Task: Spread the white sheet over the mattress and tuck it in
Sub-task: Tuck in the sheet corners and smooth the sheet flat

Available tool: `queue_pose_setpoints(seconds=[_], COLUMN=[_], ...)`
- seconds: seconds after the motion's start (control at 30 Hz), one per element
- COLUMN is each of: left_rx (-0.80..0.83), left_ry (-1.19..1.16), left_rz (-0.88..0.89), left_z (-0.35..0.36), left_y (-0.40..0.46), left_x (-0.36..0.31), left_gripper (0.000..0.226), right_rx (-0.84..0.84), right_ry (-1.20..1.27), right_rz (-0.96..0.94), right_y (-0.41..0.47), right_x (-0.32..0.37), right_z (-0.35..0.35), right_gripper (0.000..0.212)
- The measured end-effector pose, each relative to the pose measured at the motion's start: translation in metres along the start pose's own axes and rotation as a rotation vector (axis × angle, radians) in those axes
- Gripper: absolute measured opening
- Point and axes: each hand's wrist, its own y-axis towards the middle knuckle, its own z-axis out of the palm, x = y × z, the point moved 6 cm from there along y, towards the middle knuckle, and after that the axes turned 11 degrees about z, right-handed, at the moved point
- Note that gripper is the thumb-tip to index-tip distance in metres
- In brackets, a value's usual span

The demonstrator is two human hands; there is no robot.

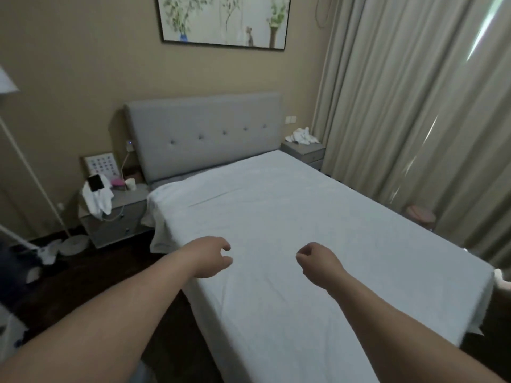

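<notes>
The left hand (210, 257) hung with fingers loosely curled, holding nothing; the right hand (318, 261) was curled tighter, also holding nothing. Both hovered above the white sheet (276, 217), which lay spread over the mattress below the grey headboard (204, 134).

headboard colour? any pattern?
Plain grey headboard, upholstered, with a row of tufted buttons and no print. Head view, the only one, shows it clearly.

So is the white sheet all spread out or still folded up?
Spread out. The white sheet covers the whole mattress top with a few creases, bunched loosely at the head-end corner.
</notes>
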Motion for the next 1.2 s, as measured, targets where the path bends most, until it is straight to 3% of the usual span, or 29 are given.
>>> queue_pose_setpoints(seconds=[0.2,0.37,0.67,0.8,1.07,1.2], left_rx=[-0.035,-0.046,-0.036,-0.011,0.037,0.030], left_ry=[-0.013,-0.043,-0.052,-0.016,0.012,-0.018], left_rz=[-0.053,-0.073,-0.176,-0.233,-0.288,-0.248], left_z=[-0.090,-0.131,-0.193,-0.249,-0.311,-0.341], left_y=[0.017,0.056,0.194,0.265,0.345,0.412], left_x=[0.129,0.209,0.371,0.442,0.558,0.630], left_gripper=[0.052,0.052,0.052,0.038,0.039,0.024], right_rx=[0.014,0.069,0.103,0.178,0.227,0.204], right_ry=[-0.016,-0.006,-0.051,-0.059,-0.093,-0.085], right_rz=[-0.071,-0.091,-0.210,-0.225,-0.279,-0.249], right_y=[0.037,0.091,0.279,0.379,0.490,0.547], right_x=[0.131,0.208,0.372,0.444,0.563,0.610], right_z=[0.056,0.106,0.198,0.249,0.291,0.308], right_gripper=[0.027,0.017,0.027,0.024,0.021,0.025])
